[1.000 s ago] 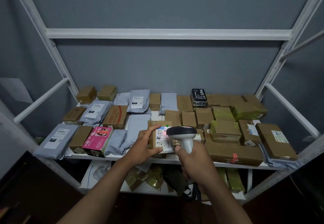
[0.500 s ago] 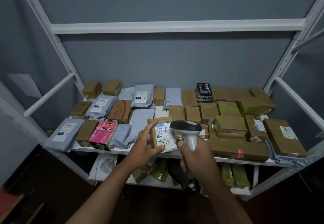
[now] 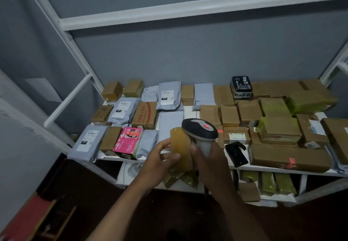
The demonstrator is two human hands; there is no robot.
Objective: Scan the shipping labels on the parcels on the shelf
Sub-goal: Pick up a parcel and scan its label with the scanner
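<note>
Left hand [image 3: 162, 163] grips a box [image 3: 181, 149], plain side up; right hand [image 3: 209, 157] clasps the scanner [image 3: 200, 132] just beside it. Next, probably: set the box down and pick another.

A parcel storeroom: a white metal shelf [image 3: 263, 169] against a grey wall, crowded with labelled parcels [image 3: 229, 116].

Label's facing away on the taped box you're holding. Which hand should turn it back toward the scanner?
Left. The left hand already grips the taped box, whose plain taped side faces the camera. The right hand is wrapped around the scanner handle, so it probably can't turn anything.
</note>
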